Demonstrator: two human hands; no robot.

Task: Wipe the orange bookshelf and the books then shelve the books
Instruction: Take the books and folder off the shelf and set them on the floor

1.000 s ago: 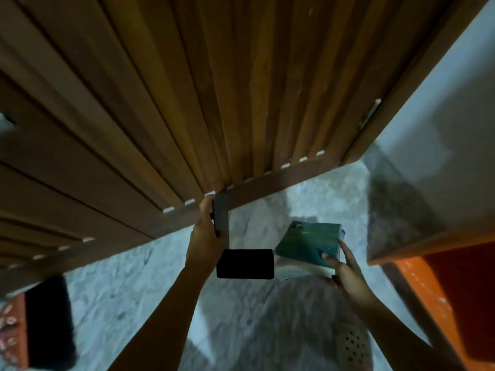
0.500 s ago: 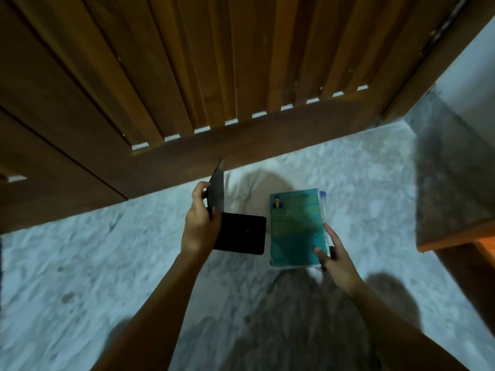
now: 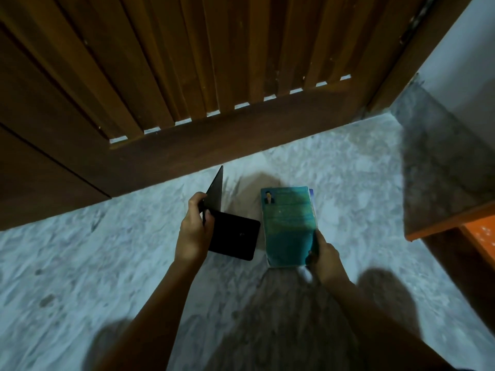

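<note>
Two hands meet near the middle of the frame, each with something in it, above a pale mottled floor (image 3: 80,263).

The left hand (image 3: 194,231), just left of centre, has its fingers curled round a black angled piece (image 3: 233,236). This is made of two flat dark panels joined at a corner. One panel lies roughly level with rounded corners, pointing toward the right of the frame. The other stands up and narrows to a point toward the top. The thumb sits on the near side of the upright panel, at the join. I cannot tell whether it is a bookend or a stiff open cover.

The right hand (image 3: 325,259), just right of centre, grips a teal book (image 3: 288,226) at its lower right corner, with the fingers wrapped over the cover's edge. The book faces up toward the camera, its long side running up the frame, and a small portrait is printed in its upper left corner. A thin blue edge (image 3: 311,194) shows behind its upper right corner; what it belongs to is unclear. The book and the black piece are close together but do not touch.

The orange bookshelf (image 3: 479,234) shows only as a corner at the right edge of the frame, well apart from both hands, with one orange face dotted with pale specks. A grey speckled surface (image 3: 442,178) sits just above that corner.

A brown slatted wooden door (image 3: 214,62) fills the upper half of the frame, with small bright gaps at the foot of its slats. A pale wall (image 3: 468,49) shows in the upper right corner. Dark shadows fall on the floor along the bottom of the frame.
</note>
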